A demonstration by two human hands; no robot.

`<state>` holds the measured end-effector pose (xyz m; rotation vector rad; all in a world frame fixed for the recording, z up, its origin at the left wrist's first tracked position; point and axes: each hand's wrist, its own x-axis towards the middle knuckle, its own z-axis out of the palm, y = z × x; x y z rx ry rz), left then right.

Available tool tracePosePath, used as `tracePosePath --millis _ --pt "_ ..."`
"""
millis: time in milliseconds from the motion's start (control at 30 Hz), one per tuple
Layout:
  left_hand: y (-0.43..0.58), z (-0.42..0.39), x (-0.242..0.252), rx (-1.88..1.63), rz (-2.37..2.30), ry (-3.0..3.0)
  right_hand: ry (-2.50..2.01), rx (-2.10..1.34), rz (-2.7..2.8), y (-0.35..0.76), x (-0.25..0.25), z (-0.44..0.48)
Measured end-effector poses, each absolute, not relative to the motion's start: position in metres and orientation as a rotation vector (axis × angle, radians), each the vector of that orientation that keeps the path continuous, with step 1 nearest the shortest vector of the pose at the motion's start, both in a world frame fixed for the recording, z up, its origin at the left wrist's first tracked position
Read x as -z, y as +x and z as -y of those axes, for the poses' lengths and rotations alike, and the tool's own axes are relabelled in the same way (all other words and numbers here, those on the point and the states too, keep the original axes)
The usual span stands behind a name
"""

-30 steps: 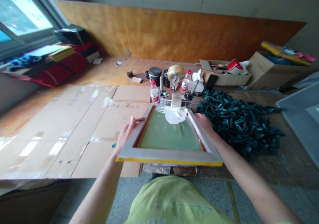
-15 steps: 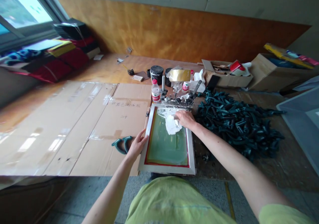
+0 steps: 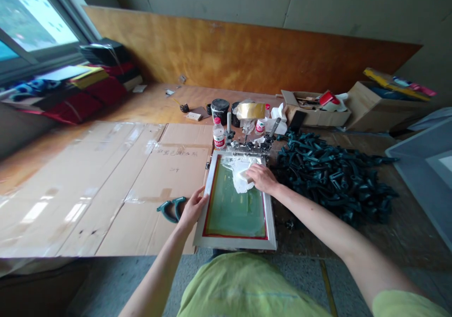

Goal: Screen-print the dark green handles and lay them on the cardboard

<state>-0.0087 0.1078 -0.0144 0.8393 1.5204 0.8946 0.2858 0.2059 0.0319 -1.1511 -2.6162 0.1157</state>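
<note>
A screen printing frame, metal-edged with a green mesh, lies flat before me. My left hand grips its left edge. Near the top of the mesh, my right hand is closed around a small squeegee, mostly hidden by the fingers. White ink is smeared thickly on the mesh beside it. The frame's far end meets a metal hinge clamp. A dark green curved plastic part lies on cardboard left of my left hand.
A heap of dark green plastic parts lies close on the right, with a grey bin beyond. Behind the clamp stand a red-capped bottle, a black tub and a tape roll. Cardboard sheets cover the left side.
My right hand has come slightly toward me over the mesh, along with the squeegee. My left hand stays on the frame's edge. The camera view has shifted a little.
</note>
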Motion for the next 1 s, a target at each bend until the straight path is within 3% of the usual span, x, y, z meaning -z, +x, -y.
tracePosePath --millis 167,300,533,700,833,1000 --pt "-0.009 -0.106 0.006 -0.905 -1.506 0.855 -1.029 -0.223 2.691 0.294 -0.034 -0.189" --pt "-0.009 -0.106 -0.010 -0.881 -1.506 0.853 -1.279 -0.305 2.581 0.284 -0.064 -0.224" --pt "-0.013 -0.122 -0.071 -0.979 -1.411 0.865 -1.635 -0.049 2.180 0.296 -0.095 -0.273" --pt "-0.001 -0.172 -0.111 -1.327 -1.181 0.977 -1.898 -0.157 1.833 0.344 -0.054 -0.253" --pt "0.012 -0.204 -0.135 -1.355 -1.131 0.992 -1.783 -0.261 2.059 0.335 -0.001 -0.211" --pt "0.029 -0.171 -0.097 -1.328 -1.236 0.849 -1.582 -0.190 2.436 0.303 0.012 -0.181"
